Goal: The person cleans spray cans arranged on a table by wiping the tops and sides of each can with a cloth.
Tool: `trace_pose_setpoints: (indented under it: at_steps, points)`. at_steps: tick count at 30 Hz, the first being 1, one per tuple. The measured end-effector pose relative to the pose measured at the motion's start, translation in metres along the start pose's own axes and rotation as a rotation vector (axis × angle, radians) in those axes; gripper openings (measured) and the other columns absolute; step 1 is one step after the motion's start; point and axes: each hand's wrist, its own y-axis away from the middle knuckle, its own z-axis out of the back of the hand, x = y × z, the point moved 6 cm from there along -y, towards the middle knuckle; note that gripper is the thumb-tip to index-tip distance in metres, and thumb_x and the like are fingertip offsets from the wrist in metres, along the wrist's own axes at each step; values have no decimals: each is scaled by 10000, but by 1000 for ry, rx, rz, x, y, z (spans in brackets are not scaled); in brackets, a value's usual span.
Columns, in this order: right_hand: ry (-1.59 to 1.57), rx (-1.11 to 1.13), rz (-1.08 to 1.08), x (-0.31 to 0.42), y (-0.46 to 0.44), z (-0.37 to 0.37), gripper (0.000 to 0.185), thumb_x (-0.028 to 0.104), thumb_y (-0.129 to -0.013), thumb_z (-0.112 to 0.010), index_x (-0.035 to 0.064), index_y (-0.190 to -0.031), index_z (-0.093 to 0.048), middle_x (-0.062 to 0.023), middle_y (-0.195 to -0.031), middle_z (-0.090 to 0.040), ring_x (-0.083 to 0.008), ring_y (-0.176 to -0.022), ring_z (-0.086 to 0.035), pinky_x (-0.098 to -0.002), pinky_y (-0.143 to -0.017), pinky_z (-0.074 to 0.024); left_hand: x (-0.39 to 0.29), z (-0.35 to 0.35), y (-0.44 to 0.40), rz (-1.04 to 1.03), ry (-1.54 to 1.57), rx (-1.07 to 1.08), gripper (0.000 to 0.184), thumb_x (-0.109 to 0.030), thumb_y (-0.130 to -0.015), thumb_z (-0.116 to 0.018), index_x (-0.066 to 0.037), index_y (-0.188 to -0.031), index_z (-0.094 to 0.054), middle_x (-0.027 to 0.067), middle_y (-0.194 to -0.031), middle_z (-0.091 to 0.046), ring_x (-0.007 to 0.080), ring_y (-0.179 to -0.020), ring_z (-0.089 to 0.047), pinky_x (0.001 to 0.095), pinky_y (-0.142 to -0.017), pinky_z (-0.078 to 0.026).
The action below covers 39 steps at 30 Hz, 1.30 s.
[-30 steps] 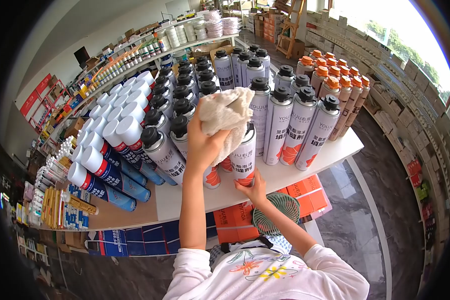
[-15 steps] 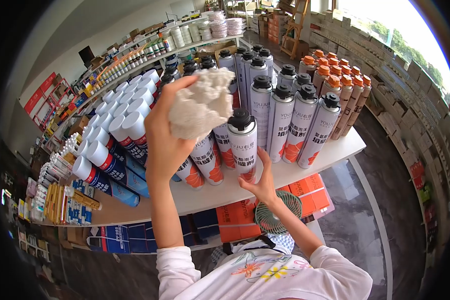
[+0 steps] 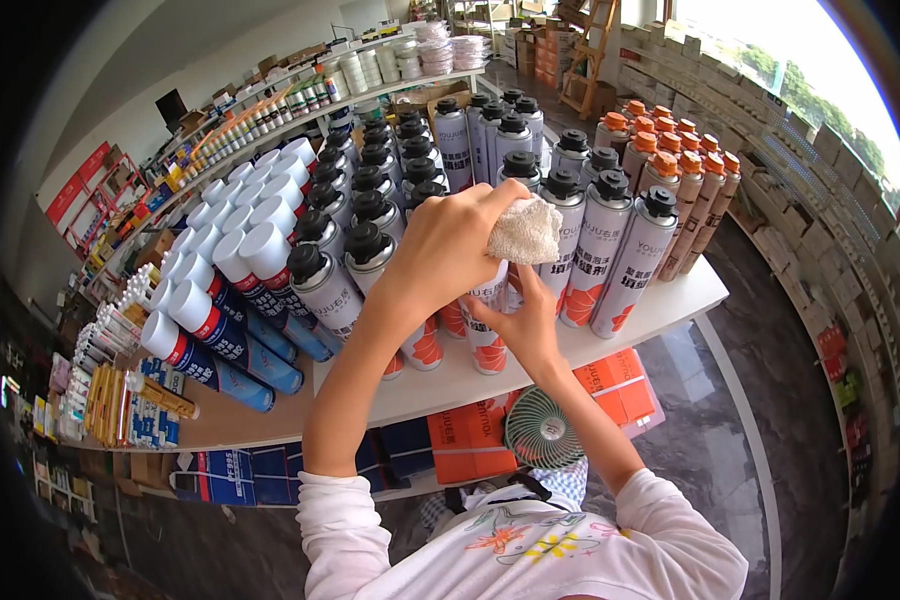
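Observation:
My left hand (image 3: 450,245) is closed on a crumpled off-white cloth (image 3: 526,232). It is at the top of a white foam spray can (image 3: 489,352) with an orange pattern near its base. The can's cap is hidden behind this hand, and I cannot tell how much of the cloth touches it. Lower down, my right hand (image 3: 526,325) grips the can's side with thumb and fingers around it. The can stands upright at the table's front edge. Similar black-capped cans (image 3: 598,250) stand close by on the right, others (image 3: 330,290) on the left.
Blue cans with white caps (image 3: 215,320) fill the left of the white table (image 3: 410,392). Brown cans with orange caps (image 3: 685,200) stand at the right. Below the front edge are orange boxes (image 3: 470,440) and a green fan (image 3: 542,425). Stocked shelves line the room.
My left hand has come down and right with the cloth, from raised in the air to the can's top. My right hand has moved up the can and closed around it.

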Motion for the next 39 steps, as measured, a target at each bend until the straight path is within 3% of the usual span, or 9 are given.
trace_pose_setpoints:
  at_steps: [6, 11, 13, 17, 22, 25, 30, 35, 39]
  points:
    - [1, 13, -44, 0, 6, 2, 624, 185, -737, -865, -14, -1244, -562, -191, -1092, -669, -300, -968, -673, -381, -831, -531, 13, 6, -7, -130, 172, 194, 493, -42, -703, -774, -114, -1173, -647, 122, -1032, -729, 287, -943, -721, 334, -819, -543]
    - [0, -1, -15, 8, 6, 3, 618, 174, -743, -859, -17, -1249, -559, -186, -1051, -664, -294, -926, -667, -374, -808, -529, 15, 6, -12, -170, 388, 321, 446, -15, -694, -709, -82, -1131, -649, 166, -940, -725, 349, -874, -706, 399, -768, -563]
    - [-9, -73, -10, 10, 6, 4, 614, 184, -738, -878, 4, -1253, -596, -120, -1033, -683, -182, -890, -648, -336, -821, -528, 6, 6, -6, -90, 179, 51, 460, -2, -693, -715, -87, -1139, -638, 159, -953, -725, 350, -874, -706, 403, -752, -566]
    - [10, -47, -63, 7, 8, 5, 621, 192, -730, -883, -1, -1246, -595, -127, -1041, -678, -192, -889, -651, -345, -812, -527, -4, 1, 2, -36, 46, -120, 479, 24, -701, -728, -99, -1153, -628, 179, -959, -716, 365, -906, -706, 404, -746, -555]
    - [16, 1, 0, 8, 8, 6, 677, 201, -736, -863, -13, -1293, -544, -204, -1078, -662, -323, -963, -677, -383, -830, -534, 17, 3, -22, -152, 265, 383, 486, -36, -685, -728, -85, -1164, -668, 174, -951, -724, 357, -872, -702, 382, -764, -552]
    - [34, -24, -40, 8, 6, 7, 677, 199, -709, -893, -9, -1275, -586, -164, -1052, -690, -228, -946, -679, -339, -826, -532, 24, 5, -26, -172, 451, 465, 488, -69, -682, -749, -72, -1163, -668, 180, -915, -723, 356, -874, -701, 380, -782, -551]
    - [15, -128, 2, 3, 9, 5, 726, 211, -717, -875, -17, -1321, -542, -191, -1067, -682, -274, -938, -685, -360, -811, -542, -4, -3, 2, 12, -41, -216, 471, -25, -696, -740, -81, -1137, -584, 153, -953, -711, 354, -859, -703, 437, -723, -568]
    - [34, 10, -27, 7, 5, 9, 764, 220, -734, -857, -25, -1364, -502, -212, -1061, -677, -307, -906, -690, -377, -800, -550, 6, 3, -2, -90, 67, -191, 510, -9, -679, -747, -92, -1158, -597, 144, -969, -714, 350, -845, -706, 410, -737, -570]
    - [96, 47, -17, 9, 4, 9, 767, 227, -731, -866, -29, -1358, -506, -213, -1057, -679, -302, -923, -694, -375, -817, -550, 25, 0, -5, -118, 305, 153, 482, -10, -712, -764, -53, -1179, -656, 111, -1052, -731, 199, -956, -716, 307, -854, -532]
